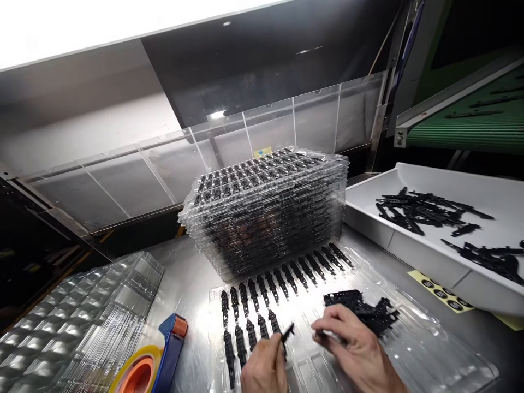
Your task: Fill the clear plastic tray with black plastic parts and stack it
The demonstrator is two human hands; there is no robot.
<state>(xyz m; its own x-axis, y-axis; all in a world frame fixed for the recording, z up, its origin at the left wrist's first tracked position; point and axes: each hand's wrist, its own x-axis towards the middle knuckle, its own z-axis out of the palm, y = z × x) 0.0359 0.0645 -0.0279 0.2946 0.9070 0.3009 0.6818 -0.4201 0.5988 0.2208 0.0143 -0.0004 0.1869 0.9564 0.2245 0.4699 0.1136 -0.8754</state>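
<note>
Black parts in a clear tray, 1 pinched in each hand

The left hand (264, 367) is closed on 1 black part (289, 331), gripped between thumb and fingers over the left half of the tray (442, 357). The part's visible end projects beyond the fingertips, its long axis slanting toward the tray's far right corner, whereas the seated parts run more nearly from far edge to near edge. It lies just beside the right end of the second row (251, 333), and the left hand is the nearer to that row. The right hand (356, 346), also closed, pinches a dark piece (323, 334) (largely covered by the fingers, so its axis cannot be told) and lies just beside the loose heap (347, 299) on the tray's right half.

Containers: the tray bears a far row (281, 283) along its far edge and, nearer, the second row, with at least 5 parts visible from the left edge. Beyond the far edge rises a stack of filled trays (266, 224), dark parts showing in the topmost. The white bin (368, 225), at the right side of the bench (182, 261), holds 2 jumbled clusters of similar parts (429, 210). At the bench's left side stand a clear stack (102, 322) of moulded sheets and a tape dispenser (171, 352).
</note>
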